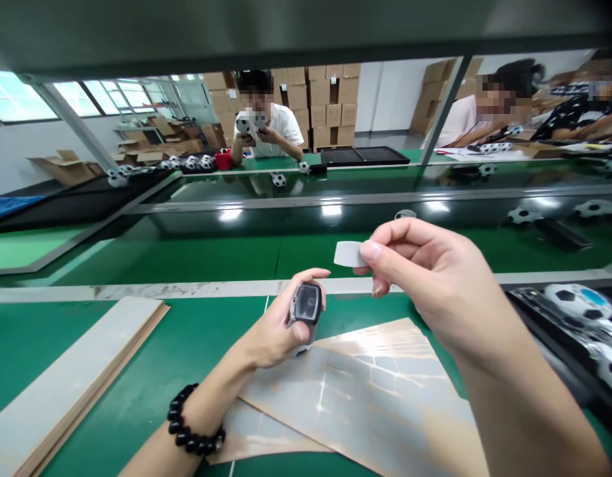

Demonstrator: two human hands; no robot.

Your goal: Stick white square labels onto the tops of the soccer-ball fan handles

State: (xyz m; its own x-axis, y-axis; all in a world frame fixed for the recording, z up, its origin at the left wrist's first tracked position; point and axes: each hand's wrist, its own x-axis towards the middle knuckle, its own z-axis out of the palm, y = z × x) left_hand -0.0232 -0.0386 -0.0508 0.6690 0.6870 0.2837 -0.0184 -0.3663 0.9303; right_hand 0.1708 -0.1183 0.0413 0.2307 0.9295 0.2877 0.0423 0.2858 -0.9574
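My left hand (281,328) is wrapped round a small device with a dark rectangular end (307,303) framed in grey. Its lower part, white with dark patches, is mostly hidden by my fingers. Between thumb and fingertips, my right hand (425,265) pinches a small whitish rounded piece (348,254), thin and flat like a label. The piece is up and to the right of the device, apart from it. Below both hands, glossy greyish-tan sheets (375,391) overlap on the green table (122,397).
Long flat boards (82,377) are stacked at left. A black tray (544,344) at right holds football-patterned items (579,301). Beyond the pale rail (187,289) runs a green conveyor (226,255) carrying similar items. Co-workers sit across it; one person (286,126) holds a football-patterned item. A shelf (286,33) hangs overhead.
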